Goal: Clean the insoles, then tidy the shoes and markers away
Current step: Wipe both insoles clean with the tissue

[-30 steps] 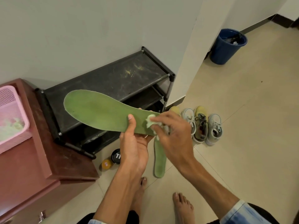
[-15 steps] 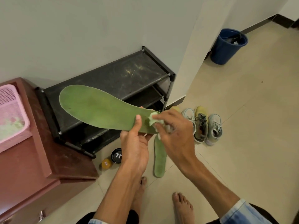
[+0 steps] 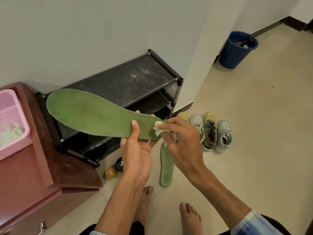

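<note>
Insole (image 3: 88,114) shifted left | left hand (image 3: 137,153) grips it | right hand (image 3: 181,141) pinches wipe (image 3: 158,127) | tin (image 3: 119,164): perhaps "T"

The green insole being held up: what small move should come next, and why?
Probably a short rub of the wipe across the heel end of the insole. The left hand grips it there, thumb on top; the right hand pinches the wipe just beside that thumb, where the green surface looks speckled dark.

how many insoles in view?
2. The held insole is in the left hand; the right hand presses a wipe on it. The floor insole lies on the floor, its top behind the right hand. Others may sit inside the shoes.
</note>
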